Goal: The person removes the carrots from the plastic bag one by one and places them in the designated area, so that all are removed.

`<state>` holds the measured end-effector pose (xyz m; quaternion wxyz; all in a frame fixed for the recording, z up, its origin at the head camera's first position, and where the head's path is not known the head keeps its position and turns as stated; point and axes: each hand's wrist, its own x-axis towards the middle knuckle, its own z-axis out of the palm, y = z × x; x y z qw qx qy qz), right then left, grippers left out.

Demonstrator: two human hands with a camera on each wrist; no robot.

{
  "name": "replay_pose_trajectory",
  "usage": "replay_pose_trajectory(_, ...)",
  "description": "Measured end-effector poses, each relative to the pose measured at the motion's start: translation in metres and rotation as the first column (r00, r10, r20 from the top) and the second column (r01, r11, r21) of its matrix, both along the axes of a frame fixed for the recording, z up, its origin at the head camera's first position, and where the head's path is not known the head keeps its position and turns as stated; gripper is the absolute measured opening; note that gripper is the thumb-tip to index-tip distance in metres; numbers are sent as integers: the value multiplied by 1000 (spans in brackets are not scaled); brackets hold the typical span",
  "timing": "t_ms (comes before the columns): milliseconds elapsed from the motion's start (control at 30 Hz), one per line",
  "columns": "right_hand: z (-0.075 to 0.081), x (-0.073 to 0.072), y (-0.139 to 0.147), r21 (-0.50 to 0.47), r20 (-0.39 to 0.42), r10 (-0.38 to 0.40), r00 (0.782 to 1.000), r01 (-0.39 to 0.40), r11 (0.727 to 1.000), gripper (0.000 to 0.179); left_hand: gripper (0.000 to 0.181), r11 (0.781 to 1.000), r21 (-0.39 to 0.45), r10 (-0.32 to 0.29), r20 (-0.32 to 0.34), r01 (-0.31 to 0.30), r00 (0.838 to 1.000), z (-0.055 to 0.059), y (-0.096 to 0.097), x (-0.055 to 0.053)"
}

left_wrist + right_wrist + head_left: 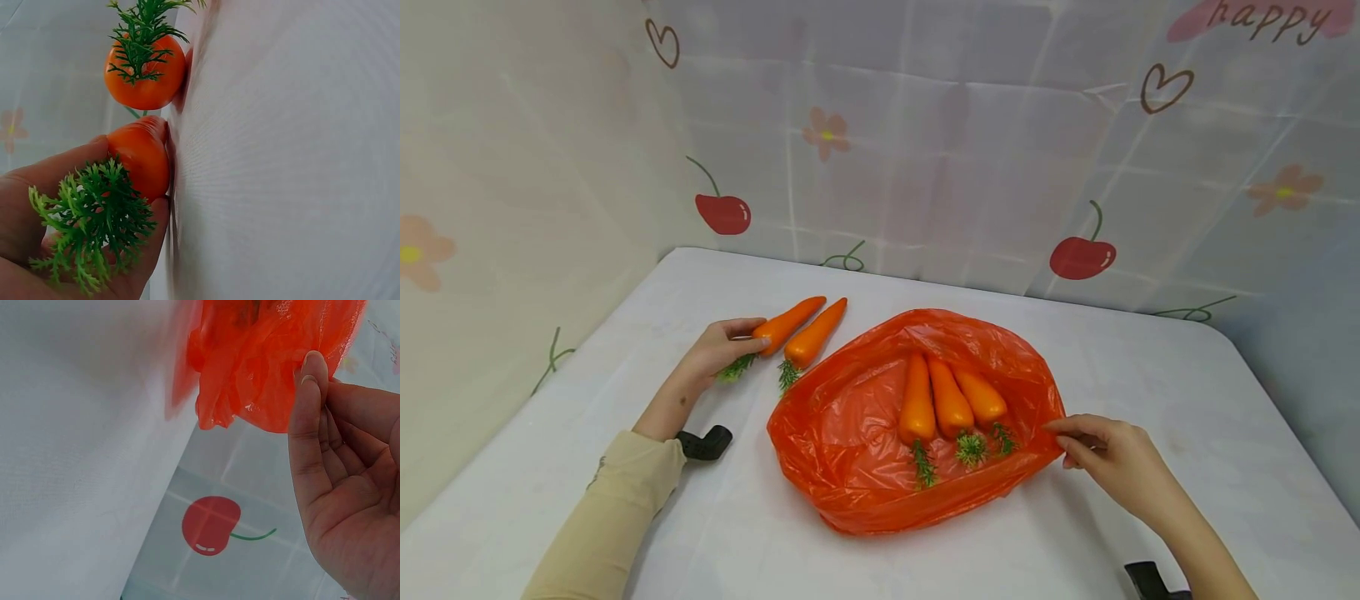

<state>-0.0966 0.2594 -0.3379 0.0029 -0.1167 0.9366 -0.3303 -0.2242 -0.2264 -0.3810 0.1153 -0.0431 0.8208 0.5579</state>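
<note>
An orange-red plastic bag [865, 417] lies spread wide at its mouth on the table. Inside it, three carrots [917, 400] with green tops rest side by side. My right hand [1112, 458] pinches the bag's right rim between thumb and fingers, which the right wrist view shows close up. Left of the bag, my left hand [718, 350] grips a carrot [790, 323] near its leafy end, thumb on one side and fingers on the other. A second loose carrot [816, 335] lies just right of it, its green top close to the bag's edge.
The white table [1000, 558] runs back to a curtain [925, 167] printed with cherries, flowers and hearts. Black wrist mounts show beside the left forearm [706, 443] and at the lower right. A beige sleeve [610, 517] covers the left arm.
</note>
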Motion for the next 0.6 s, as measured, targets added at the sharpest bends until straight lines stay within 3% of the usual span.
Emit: replay_pose_trajectory(600,0,1,0,-9,35,-13,999,13,1000,21,58,1000,-1,-30,-42,30,999,0,1,1)
